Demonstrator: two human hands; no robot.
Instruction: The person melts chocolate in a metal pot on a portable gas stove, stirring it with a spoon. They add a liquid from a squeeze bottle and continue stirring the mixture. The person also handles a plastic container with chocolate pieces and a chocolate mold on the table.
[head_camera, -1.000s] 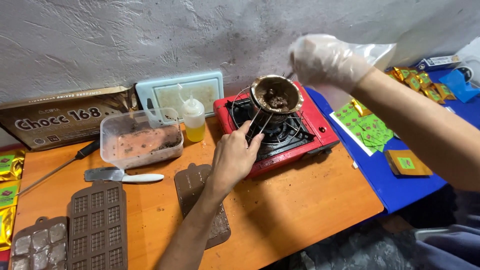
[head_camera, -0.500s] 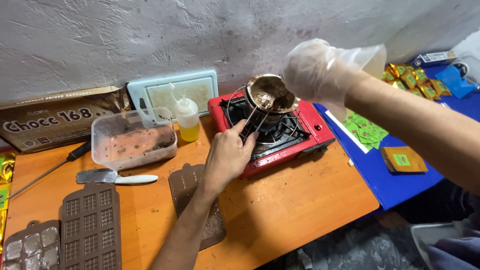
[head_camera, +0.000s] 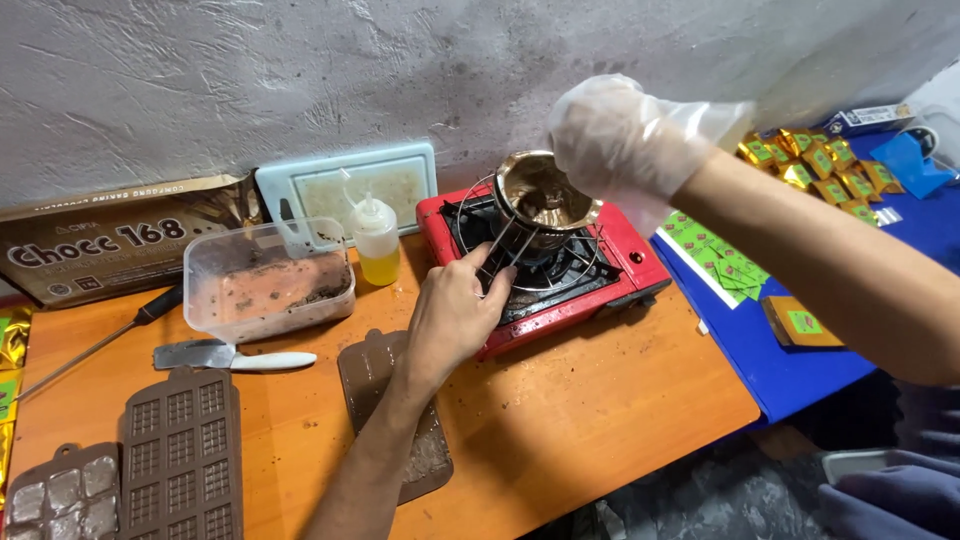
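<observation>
Orange table (head_camera: 600, 430): chocolate-smeared metal pot (head_camera: 545, 200).

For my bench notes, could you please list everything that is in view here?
stove: 1, red, table's back right
wire rack: 1, metal, on stove
pot: 1, metal, brown inside, above stove
tub: 1, clear, left of stove
bottle: 1, clear with yellow liquid, beside tub
board: 1, pale blue, against wall
moulds: 3, brown, table front
spatula: 1, white handle, before tub
carton: 1, brown, back left
table: 1, orange
wrappers: many, gold, on blue surface at right
left hand: bare, on rack
right hand: gloved, at pot
</observation>
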